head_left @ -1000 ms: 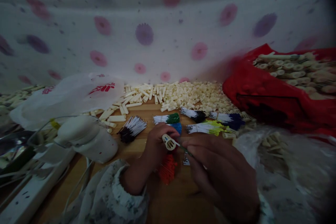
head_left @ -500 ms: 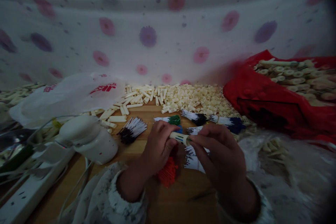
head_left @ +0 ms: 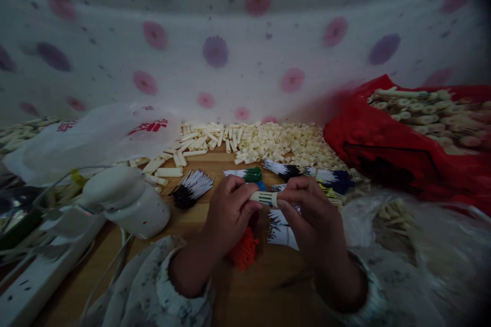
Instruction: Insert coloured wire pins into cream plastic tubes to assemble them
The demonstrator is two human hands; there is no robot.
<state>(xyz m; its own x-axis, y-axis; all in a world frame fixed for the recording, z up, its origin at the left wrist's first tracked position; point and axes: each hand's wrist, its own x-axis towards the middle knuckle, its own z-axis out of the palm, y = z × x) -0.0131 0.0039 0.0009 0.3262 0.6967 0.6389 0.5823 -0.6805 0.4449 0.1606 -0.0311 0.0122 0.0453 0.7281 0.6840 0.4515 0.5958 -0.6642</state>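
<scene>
Above wooden table (head_left: 251,296), left hand (head_left: 229,213) and right hand (head_left: 315,218) both pinch slotted cream tube (head_left: 264,197); red refills (head_left: 244,250) lie below.

Cream slotted tube (head_left: 265,198) | nearly level | held at both ends

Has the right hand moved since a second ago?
Yes, up the picture: the right hand now covers most of the yellow bundle, which showed above it earlier.
</scene>
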